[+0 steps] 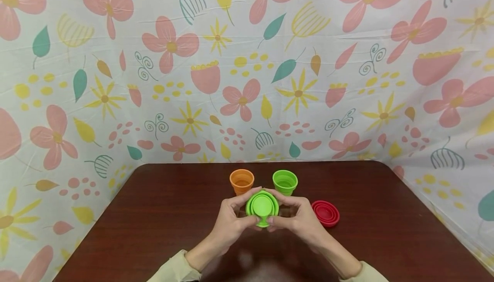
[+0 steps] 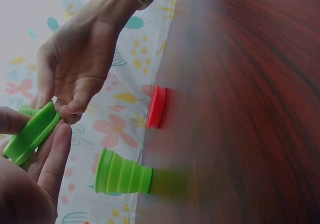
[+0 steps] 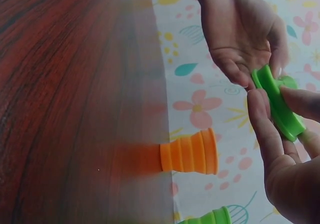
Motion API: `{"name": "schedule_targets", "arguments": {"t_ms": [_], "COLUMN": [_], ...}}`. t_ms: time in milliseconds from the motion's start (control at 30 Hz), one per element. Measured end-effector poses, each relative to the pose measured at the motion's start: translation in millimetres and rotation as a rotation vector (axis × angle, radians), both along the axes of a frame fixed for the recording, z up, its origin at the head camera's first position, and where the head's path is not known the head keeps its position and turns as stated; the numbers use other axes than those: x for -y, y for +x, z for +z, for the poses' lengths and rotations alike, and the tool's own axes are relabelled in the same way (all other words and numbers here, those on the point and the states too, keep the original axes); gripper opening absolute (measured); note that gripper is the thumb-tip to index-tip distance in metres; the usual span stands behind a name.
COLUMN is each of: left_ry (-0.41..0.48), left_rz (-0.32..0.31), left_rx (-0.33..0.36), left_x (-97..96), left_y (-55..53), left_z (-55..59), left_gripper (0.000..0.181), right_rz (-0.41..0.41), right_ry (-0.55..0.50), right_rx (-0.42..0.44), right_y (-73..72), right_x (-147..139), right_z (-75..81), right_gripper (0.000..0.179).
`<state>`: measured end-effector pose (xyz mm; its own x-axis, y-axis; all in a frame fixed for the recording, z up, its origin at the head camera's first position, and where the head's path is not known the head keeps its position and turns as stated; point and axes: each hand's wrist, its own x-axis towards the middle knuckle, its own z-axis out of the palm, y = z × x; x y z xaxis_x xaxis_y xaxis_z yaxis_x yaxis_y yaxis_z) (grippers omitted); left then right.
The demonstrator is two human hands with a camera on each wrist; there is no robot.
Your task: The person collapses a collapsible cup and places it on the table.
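Both hands hold a light-green collapsible cup (image 1: 262, 205), folded nearly flat, up above the table. Its nested rings and round centre face me in the head view. The left hand (image 1: 231, 220) pinches its left edge, thumb on the near face and fingers behind. Opposite it, the right hand (image 1: 299, 220) grips the right edge the same way. The thumb tips lie close together near the lower rim. Edge-on in the left wrist view, the held cup (image 2: 32, 134) looks like a thick disc; a small bulge stands out from it in the right wrist view (image 3: 280, 103).
Beyond the hands stand an extended orange cup (image 1: 242, 181) and an extended green cup (image 1: 285, 182). A red cup (image 1: 326, 213), folded flat, lies right of the right hand. The dark brown table (image 1: 173, 213) meets a flowered cloth (image 1: 247, 59) behind.
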<state>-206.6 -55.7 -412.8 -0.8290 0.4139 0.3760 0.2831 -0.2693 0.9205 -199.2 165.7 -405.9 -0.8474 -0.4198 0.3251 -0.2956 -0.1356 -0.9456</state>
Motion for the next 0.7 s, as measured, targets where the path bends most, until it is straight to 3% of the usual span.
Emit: {"name": "schedule_targets", "arguments": {"t_ms": [267,700], "left_ry": [-0.02,-0.037], "left_rz": [0.076,0.095], "left_rx": [0.033,0.045], "left_x": [-3.8,-5.4], "left_y": [0.6,1.7], "left_z": [-1.9,0.3], "left_gripper": [0.074,0.073], "right_rz": [-0.038,-0.003], "right_ry": [0.029,0.024], "right_rx": [0.016,0.0], "right_y": [0.1,0.0], "right_x": [1.8,0.6], "right_z": [-0.8,1.2], "right_gripper": [0.065,0.066]}}
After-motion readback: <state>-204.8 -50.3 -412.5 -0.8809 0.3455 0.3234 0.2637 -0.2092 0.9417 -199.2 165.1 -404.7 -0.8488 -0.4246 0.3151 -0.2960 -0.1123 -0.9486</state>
